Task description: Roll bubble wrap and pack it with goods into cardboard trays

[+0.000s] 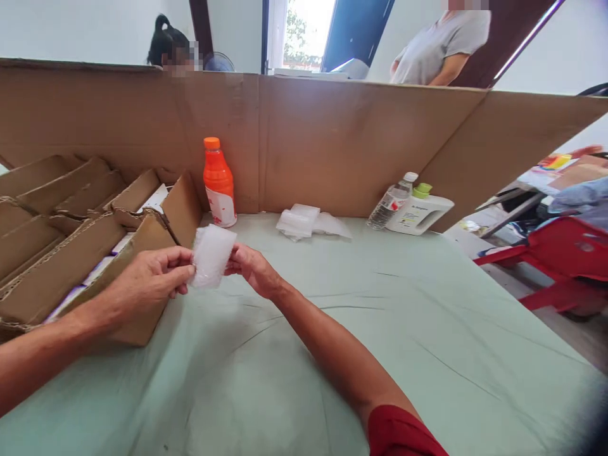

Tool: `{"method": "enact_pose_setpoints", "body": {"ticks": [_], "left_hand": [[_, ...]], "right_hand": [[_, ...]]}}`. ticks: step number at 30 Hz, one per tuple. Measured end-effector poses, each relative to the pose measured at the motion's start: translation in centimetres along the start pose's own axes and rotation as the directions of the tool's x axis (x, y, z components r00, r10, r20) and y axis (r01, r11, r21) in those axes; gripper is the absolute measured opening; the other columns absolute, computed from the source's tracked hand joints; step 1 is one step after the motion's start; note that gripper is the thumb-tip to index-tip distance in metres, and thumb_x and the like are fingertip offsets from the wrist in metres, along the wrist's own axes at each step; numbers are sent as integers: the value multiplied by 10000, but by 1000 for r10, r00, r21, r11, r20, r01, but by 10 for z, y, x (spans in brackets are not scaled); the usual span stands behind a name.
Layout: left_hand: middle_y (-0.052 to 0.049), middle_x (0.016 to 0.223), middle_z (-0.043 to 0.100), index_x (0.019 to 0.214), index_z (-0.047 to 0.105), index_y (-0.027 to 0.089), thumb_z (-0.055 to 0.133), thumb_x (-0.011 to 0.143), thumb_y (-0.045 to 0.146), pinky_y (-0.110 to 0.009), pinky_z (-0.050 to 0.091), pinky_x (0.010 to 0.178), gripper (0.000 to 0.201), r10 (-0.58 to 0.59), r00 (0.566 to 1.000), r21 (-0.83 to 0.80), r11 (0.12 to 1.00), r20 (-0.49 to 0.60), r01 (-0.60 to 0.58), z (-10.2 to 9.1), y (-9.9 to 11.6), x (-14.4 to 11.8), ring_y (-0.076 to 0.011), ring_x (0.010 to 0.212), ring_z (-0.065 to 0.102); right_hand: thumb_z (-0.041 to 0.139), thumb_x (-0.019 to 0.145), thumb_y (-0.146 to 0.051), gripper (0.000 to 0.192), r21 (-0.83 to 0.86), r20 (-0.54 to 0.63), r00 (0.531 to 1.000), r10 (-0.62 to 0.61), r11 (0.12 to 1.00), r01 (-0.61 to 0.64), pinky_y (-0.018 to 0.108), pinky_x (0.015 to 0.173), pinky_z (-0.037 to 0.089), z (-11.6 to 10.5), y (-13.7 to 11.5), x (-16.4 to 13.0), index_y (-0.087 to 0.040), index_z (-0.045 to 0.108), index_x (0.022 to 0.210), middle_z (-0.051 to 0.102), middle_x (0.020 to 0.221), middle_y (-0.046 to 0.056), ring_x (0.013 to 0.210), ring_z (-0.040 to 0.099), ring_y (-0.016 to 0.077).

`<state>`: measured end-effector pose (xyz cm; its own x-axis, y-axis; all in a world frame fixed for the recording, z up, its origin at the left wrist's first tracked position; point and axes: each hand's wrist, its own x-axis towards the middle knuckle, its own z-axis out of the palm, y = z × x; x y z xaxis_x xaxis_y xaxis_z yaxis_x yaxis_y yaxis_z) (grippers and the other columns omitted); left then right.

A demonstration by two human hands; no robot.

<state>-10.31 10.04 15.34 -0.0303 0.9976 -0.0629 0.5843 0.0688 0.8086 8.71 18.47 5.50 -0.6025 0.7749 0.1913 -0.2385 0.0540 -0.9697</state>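
Now, left of the frame's centre, white bubble wrap (213,256) is pinched at one edge by the left hand (161,275), and at the other by the right hand (255,267); two-handed handling seems underway, a light, even grip called for next

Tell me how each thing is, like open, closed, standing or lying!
White wrap: held up
Left hand: pinching the wrap
Right hand: at its other edge, grip partly hidden
Orange bottle: standing, capped
Clear bottle: capped, looks tilted
White jug: standing, capped
Cardboard boxes: open-topped
Other wrap pieces: lying down
Cardboard wall: standing
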Motion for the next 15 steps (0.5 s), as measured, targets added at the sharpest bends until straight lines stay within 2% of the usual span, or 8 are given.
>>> {"method": "enact_pose_setpoints", "body": {"ticks": [1, 3, 5, 7, 9, 11, 13, 15], "left_hand": [[6, 566, 625, 884, 714, 192, 648, 641, 516, -289, 490, 526, 410, -9, 998, -17, 1000, 65, 10, 11, 0, 4, -172, 534, 580], [-3, 591, 632, 945, 710, 174, 623, 650, 528, -298, 496, 536, 469, -17, 989, -52, 998, 147, 25, 29, 0, 10, -181, 552, 599], [-44, 743, 703, 1069, 690, 158, 612, 661, 545, -310, 512, 552, 568, -21, 987, -78, 996, 158, 33, 42, -2, 13, -199, 618, 649], [-94, 982, 741, 1205, 648, 162, 614, 695, 553, -325, 536, 590, 644, -8, 989, -77, 997, 147, 20, 48, -6, 11, -220, 726, 697], [-102, 1070, 738, 1251, 641, 188, 614, 740, 552, -332, 551, 620, 628, 22, 990, -39, 999, 139, -16, 48, -11, 6, -230, 788, 711], [-75, 950, 749, 1211, 680, 214, 604, 783, 548, -326, 553, 628, 548, 55, 988, 12, 998, 144, -57, 42, -14, -2, -232, 784, 709], [-46, 812, 737, 1157, 715, 235, 594, 808, 549, -314, 554, 622, 484, 78, 988, 48, 995, 133, -85, 32, -16, -11, -229, 751, 706], [-36, 798, 740, 1096, 745, 261, 600, 808, 557, -312, 565, 632, 438, 113, 989, 75, 990, 91, -120, 17, -15, -24, -226, 741, 708]], "right_hand": [[693, 791, -670, 619, 84, -3, 1000, 9, 996, -8, 287, 784, 515, 1, -4, -12, -217, 661, 1211, 719, 1148, 67, 951, 664, 187], [840, 668, -572, 576, 109, -51, 997, 52, 993, -47, 262, 713, 486, -1, -7, -32, -207, 695, 1089, 727, 1010, 33, 844, 631, 160], [861, 633, -532, 526, 76, -149, 984, 95, 994, -84, 247, 649, 465, -11, -6, -40, -193, 700, 1002, 723, 916, 20, 765, 611, 143], [853, 630, -519, 487, 1, -318, 941, 121, 992, -127, 239, 598, 459, -32, -8, -33, -181, 692, 941, 724, 869, 22, 712, 610, 138], [827, 679, -485, 422, -71, -487, 865, 120, 982, -176, 225, 576, 461, -62, -15, -14, -176, 670, 920, 727, 867, 27, 701, 621, 132], [757, 784, -443, 334, -107, -598, 793, 116, 969, -222, 209, 575, 465, -97, -26, 12, -173, 639, 943, 732, 894, 38, 713, 640, 123], [646, 893, -435, 287, -117, -657, 741, 142, 951, -286, 210, 565, 471, -128, -35, 32, -160, 614, 965, 740, 898, 70, 706, 664, 128], [546, 953, -456, 324, -131, -679, 710, 188, 920, -368, 228, 537, 474, -147, -37, 39, -139, 611, 946, 749, 860, 115, 678, 689, 155]]}}
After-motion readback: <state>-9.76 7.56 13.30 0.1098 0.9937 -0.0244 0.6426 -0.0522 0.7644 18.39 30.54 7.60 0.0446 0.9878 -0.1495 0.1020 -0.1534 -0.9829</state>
